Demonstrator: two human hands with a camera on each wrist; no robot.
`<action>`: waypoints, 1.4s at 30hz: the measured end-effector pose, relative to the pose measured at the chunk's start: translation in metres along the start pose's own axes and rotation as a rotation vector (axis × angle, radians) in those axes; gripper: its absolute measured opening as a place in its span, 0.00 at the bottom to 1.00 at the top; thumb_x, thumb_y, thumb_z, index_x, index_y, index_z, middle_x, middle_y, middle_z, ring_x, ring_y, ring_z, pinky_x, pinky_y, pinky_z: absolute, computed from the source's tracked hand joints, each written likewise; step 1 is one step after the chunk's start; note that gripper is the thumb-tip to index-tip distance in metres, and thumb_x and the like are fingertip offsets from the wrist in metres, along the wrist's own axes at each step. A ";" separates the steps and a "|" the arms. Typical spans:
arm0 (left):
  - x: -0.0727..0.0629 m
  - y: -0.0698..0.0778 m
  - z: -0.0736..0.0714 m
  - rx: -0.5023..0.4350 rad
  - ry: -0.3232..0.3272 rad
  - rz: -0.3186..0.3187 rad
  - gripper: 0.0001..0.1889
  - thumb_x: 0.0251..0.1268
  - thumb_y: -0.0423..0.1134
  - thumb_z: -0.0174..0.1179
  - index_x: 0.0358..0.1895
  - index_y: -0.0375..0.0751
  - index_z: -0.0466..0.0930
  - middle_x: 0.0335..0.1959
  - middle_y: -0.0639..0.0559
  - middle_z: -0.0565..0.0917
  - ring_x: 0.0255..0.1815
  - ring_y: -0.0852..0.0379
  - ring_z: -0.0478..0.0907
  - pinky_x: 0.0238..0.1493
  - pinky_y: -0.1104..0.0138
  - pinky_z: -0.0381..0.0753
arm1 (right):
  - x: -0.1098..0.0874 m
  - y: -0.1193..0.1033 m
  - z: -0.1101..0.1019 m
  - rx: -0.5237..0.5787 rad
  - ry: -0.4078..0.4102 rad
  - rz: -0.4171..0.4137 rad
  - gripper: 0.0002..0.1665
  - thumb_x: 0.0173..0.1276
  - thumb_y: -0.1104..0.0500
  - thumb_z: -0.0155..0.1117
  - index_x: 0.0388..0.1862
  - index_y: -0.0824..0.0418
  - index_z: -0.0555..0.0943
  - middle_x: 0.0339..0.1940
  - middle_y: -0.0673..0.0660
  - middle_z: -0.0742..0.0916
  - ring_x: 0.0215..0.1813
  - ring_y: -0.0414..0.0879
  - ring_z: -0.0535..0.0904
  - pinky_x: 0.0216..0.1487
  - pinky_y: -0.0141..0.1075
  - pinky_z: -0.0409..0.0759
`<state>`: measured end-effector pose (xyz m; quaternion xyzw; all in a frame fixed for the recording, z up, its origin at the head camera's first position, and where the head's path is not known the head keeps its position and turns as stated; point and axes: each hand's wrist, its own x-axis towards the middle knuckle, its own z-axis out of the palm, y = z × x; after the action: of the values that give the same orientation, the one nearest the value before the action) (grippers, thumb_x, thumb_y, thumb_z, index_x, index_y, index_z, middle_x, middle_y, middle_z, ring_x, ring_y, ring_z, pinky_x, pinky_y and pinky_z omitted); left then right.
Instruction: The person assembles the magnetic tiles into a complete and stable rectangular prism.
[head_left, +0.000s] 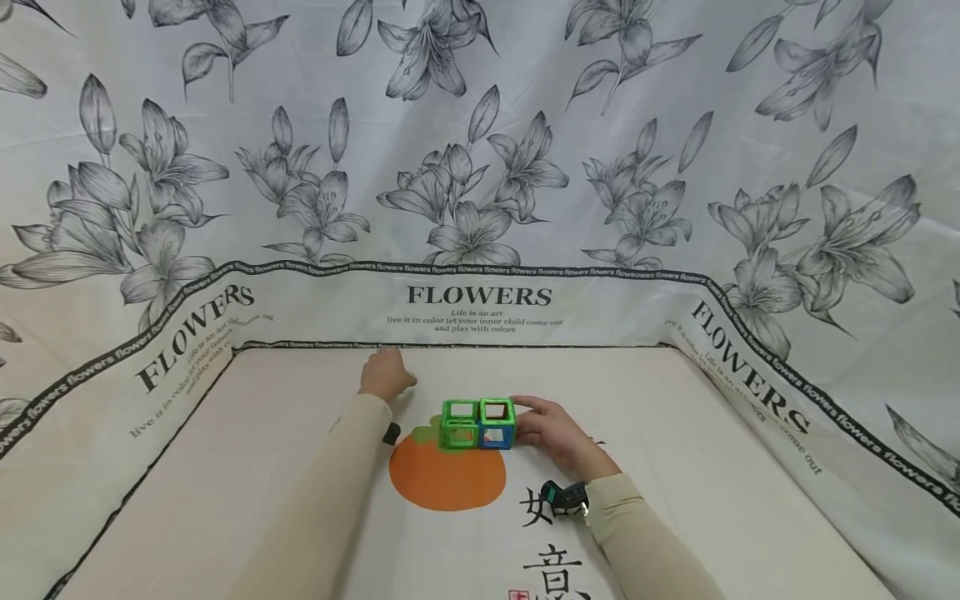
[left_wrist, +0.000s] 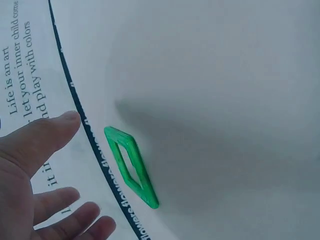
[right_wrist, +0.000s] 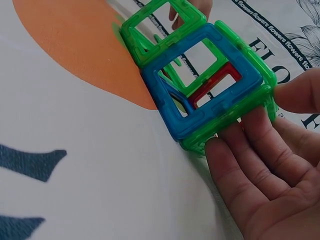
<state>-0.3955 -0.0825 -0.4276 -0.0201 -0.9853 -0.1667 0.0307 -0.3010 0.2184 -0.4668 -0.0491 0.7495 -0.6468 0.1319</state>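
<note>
A block of joined magnetic tiles (head_left: 477, 424), green and blue with a red piece inside, stands on the cloth by the printed orange fruit. My right hand (head_left: 553, 432) holds its right side. In the right wrist view, fingertips (right_wrist: 257, 117) lie against the green side tile while another digit touches the far corner. Farther back, my left hand (head_left: 386, 375) reaches toward the cloth's rear edge. Beside its spread thumb and fingers is a single green square tile (left_wrist: 132, 167), apart from them in the left wrist view. In the head view that tile is hidden.
White cloth (head_left: 262, 467) with an orange fruit print (head_left: 447, 479) and black characters (head_left: 552, 571) covers the table. A flower-printed curtain (head_left: 480, 208) rises along the back and both sides. Dark wrist devices show on the left wrist (head_left: 391, 433) and right wrist (head_left: 566, 498).
</note>
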 end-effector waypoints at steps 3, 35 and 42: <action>-0.001 0.000 -0.001 0.020 -0.012 -0.005 0.20 0.54 0.49 0.69 0.35 0.33 0.83 0.39 0.40 0.81 0.42 0.46 0.78 0.48 0.52 0.82 | -0.001 0.001 0.000 -0.004 0.000 -0.008 0.33 0.69 0.59 0.58 0.72 0.62 0.65 0.50 0.64 0.86 0.48 0.51 0.83 0.56 0.44 0.81; 0.014 -0.030 0.018 -0.146 -0.138 -0.146 0.24 0.48 0.46 0.68 0.43 0.29 0.79 0.36 0.39 0.80 0.39 0.45 0.72 0.44 0.52 0.78 | 0.002 0.005 -0.001 -0.003 0.008 -0.006 0.32 0.68 0.59 0.58 0.71 0.60 0.66 0.48 0.61 0.87 0.46 0.49 0.84 0.53 0.41 0.83; 0.008 -0.030 0.010 -0.161 -0.157 -0.143 0.32 0.50 0.46 0.68 0.55 0.26 0.74 0.49 0.34 0.75 0.49 0.42 0.71 0.53 0.51 0.78 | 0.002 0.004 -0.002 0.006 0.001 -0.004 0.33 0.68 0.60 0.59 0.71 0.60 0.66 0.48 0.62 0.87 0.47 0.50 0.84 0.53 0.42 0.83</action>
<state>-0.4058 -0.1068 -0.4462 0.0350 -0.9671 -0.2447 -0.0601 -0.3030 0.2203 -0.4710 -0.0500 0.7475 -0.6494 0.1305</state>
